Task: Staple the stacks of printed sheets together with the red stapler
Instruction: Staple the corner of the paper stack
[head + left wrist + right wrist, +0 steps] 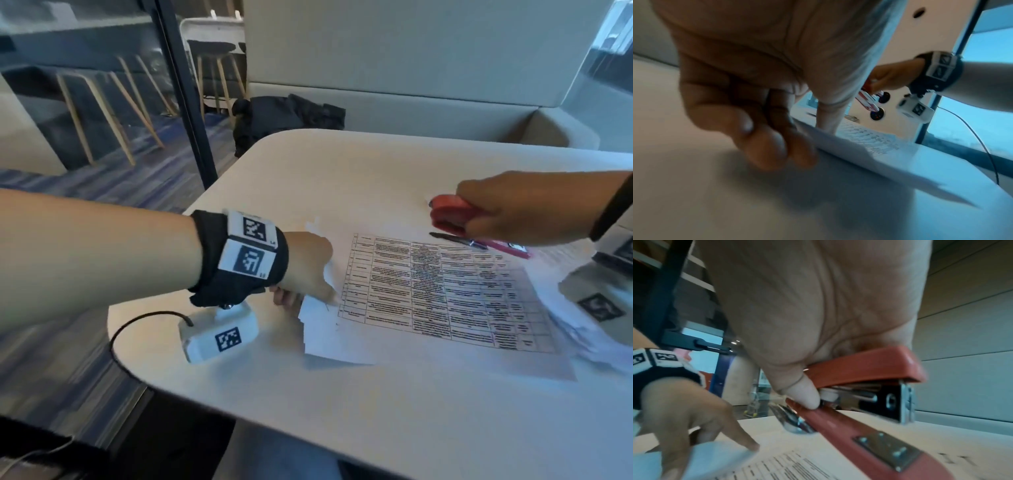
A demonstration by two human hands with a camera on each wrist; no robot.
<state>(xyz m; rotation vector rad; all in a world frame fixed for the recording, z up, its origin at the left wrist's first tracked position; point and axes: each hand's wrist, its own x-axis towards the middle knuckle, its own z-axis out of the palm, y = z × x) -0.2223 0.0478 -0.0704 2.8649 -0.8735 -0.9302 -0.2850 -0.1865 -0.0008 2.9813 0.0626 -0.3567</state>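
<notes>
A stack of printed sheets point(445, 298) with a table of text lies on the pale table point(376, 411). My left hand point(308, 270) pinches the stack's near-left corner and lifts it slightly, with one finger point(751, 446) pressed on the top page. The other fingers point(777, 146) curl at the paper's edge point(859, 155). My right hand point(513, 209) grips the red stapler point(448, 214) at the stack's far edge. The stapler point(869, 368) gapes, its red base point(879, 444) lying just over the top sheet point(797, 467). It shows small in the left wrist view point(867, 99).
A dark pen point(455, 238) lies beside the stapler on the paper's far edge. More loose sheets point(589, 332) spread at the right. A black bag point(287, 116) sits on the beige bench behind the table. The table's rounded edge point(137, 359) is close to my left wrist.
</notes>
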